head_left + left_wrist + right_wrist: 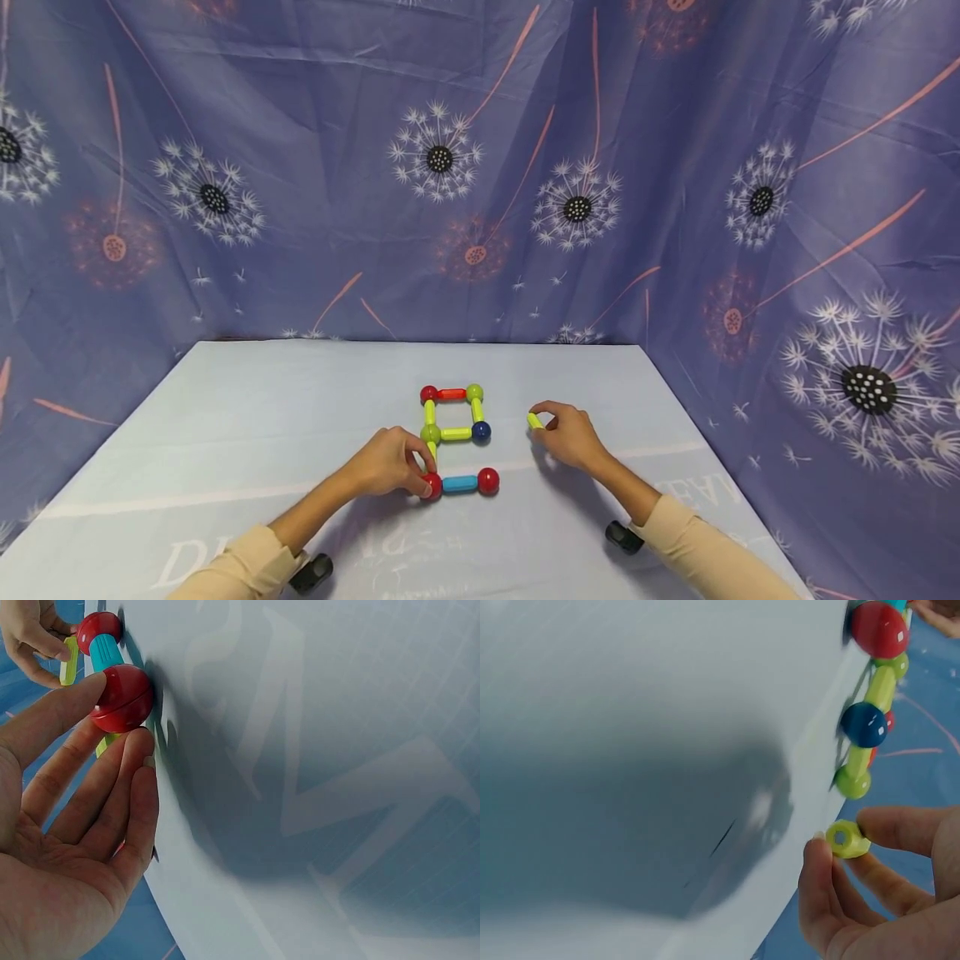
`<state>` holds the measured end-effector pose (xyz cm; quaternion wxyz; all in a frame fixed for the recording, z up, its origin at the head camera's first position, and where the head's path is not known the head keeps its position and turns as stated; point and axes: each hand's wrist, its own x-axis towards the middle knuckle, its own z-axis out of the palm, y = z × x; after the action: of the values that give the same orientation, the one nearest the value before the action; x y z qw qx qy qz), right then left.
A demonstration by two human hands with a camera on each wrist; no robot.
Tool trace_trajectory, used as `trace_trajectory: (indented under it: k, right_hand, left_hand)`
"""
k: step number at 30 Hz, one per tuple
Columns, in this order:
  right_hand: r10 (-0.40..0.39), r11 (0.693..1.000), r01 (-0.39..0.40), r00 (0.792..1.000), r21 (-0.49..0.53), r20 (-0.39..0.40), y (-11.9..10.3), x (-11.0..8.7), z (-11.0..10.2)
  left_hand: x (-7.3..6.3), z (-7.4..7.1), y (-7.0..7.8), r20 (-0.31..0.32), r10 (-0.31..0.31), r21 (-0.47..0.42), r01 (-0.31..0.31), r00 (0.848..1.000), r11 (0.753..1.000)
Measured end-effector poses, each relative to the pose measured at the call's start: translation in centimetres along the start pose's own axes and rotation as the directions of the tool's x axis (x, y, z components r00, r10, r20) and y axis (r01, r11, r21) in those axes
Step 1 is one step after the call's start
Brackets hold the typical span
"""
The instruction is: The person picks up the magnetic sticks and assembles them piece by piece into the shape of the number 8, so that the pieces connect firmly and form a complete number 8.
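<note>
On the table lies a magnetic ball-and-stick figure. Its upper part is a square with a red ball (428,394), a red stick (452,394), two green balls, a dark blue ball (481,432) and yellow-green sticks. One yellow-green stick leads down to the lower-left red ball (432,488), which my left hand (392,463) pinches between thumb and fingers. A light blue stick (460,484) joins that ball to another red ball (488,481). Right of the figure, my right hand (574,437) holds a loose yellow-green stick (847,838) by its fingertips, its hollow-looking end facing the wrist camera.
A pale cloth with faint lettering covers the table (262,400). Behind and to the right hangs a blue-purple curtain (337,167) with a dandelion pattern. Dark wrist devices show below both cuffs, one by the right sleeve (697,542).
</note>
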<state>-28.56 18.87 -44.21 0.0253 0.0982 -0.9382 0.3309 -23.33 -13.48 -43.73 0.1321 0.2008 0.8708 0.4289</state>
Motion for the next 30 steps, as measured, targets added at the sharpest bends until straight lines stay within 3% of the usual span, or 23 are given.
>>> trace_trajectory:
  k: [4,11,16,30]
  right_hand:
    - [-0.018,0.999,0.018,1.000,0.031,0.018,-1.1,0.0,0.2]
    - [0.008,0.987,-0.019,0.998,0.161,0.069,-2.7,-0.4,0.9]
    - [-0.023,0.975,0.002,0.995,0.223,0.093,-3.3,-0.5,1.5]
    - [-0.096,0.956,0.057,0.987,0.288,0.127,-4.6,-0.6,3.3]
  left_hand:
    - [0.1,-0.1,0.0,-0.004,0.004,0.005,-0.004,1.000,1.000]
    - [0.1,0.0,-0.1,-0.003,0.004,0.008,-0.003,1.000,1.000]
    - [0.1,0.0,0.0,-0.005,0.013,0.007,-0.013,1.000,1.000]
    - [0.1,0.0,-0.1,-0.013,0.019,-0.001,-0.019,1.000,1.000]
